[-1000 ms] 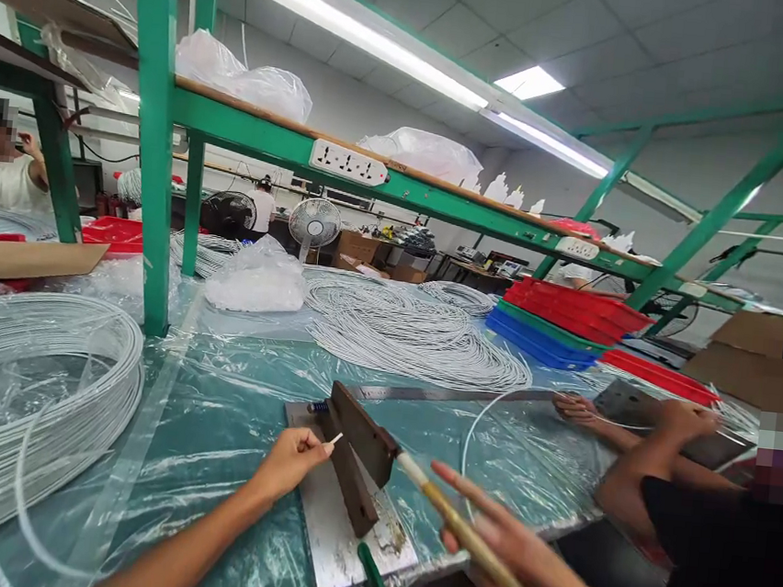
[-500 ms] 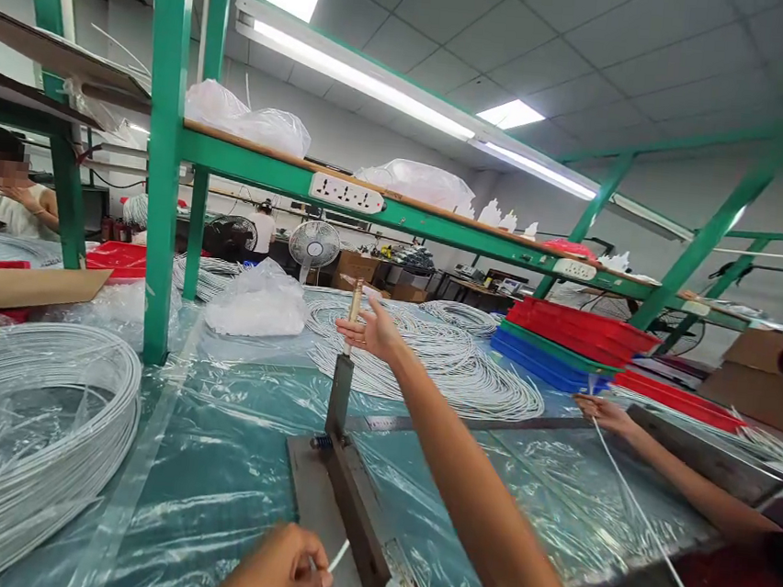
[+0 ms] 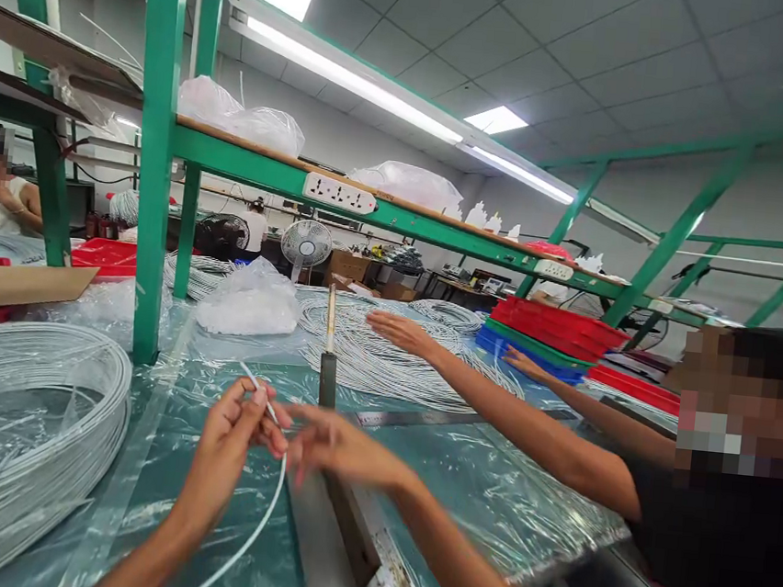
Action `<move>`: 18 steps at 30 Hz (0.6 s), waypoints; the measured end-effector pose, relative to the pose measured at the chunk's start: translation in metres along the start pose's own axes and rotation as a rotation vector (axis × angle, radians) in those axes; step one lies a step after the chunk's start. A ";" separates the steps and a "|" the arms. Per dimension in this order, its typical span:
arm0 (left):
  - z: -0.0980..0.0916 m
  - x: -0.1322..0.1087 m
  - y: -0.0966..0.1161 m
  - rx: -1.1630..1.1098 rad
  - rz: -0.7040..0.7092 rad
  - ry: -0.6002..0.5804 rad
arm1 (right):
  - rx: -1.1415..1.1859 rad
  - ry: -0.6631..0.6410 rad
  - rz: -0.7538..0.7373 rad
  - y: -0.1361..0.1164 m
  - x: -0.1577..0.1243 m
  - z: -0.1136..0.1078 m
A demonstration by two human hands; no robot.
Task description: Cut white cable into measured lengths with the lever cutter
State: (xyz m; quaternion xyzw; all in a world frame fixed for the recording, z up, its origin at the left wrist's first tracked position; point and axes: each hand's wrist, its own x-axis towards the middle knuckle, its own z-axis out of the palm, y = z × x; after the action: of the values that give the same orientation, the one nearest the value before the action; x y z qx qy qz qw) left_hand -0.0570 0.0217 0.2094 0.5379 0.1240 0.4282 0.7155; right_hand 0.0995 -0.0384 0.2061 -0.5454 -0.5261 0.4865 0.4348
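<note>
My left hand (image 3: 236,431) is closed on a thin white cable (image 3: 259,525) near its end. The short tip points up and left past the fingers, and the rest curves down toward the bottom edge. Close beside it on the right is my right hand (image 3: 352,451), smeared by motion, with its fingers stretched out and apart toward the cable. Whether they touch it I cannot tell. Behind my right hand stands a metal fixture (image 3: 351,534) with a flat base, a bar and an upright post (image 3: 328,380). A thin brass-coloured rod (image 3: 331,315) rises from the post's top.
A large coil of white cable (image 3: 95,422) lies at left. More loose cable (image 3: 386,353) spreads behind the post, with a metal ruler (image 3: 414,417) before it. At right, a co-worker's arms (image 3: 525,412) reach across the table near stacked trays (image 3: 547,327). A green frame post (image 3: 150,169) rises at left.
My right hand has come down from the rod toward my left hand. My left hand has risen with the cable. The co-worker has leaned in, arms reaching toward the loose cables.
</note>
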 end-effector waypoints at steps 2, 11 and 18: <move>0.012 0.002 0.006 -0.046 0.066 0.023 | 0.156 -0.288 0.061 0.018 -0.031 0.037; 0.005 -0.011 0.015 0.877 -0.148 -0.620 | 0.580 0.553 -0.107 0.037 -0.087 -0.020; -0.036 -0.010 0.037 1.272 -0.351 -0.610 | 0.664 0.949 -0.084 0.066 -0.160 -0.161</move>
State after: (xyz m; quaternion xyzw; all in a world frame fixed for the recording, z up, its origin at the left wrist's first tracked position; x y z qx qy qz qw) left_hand -0.1038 0.0402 0.2248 0.9176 0.2284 -0.0169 0.3250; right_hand 0.2732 -0.1962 0.1762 -0.5167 -0.1139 0.3104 0.7897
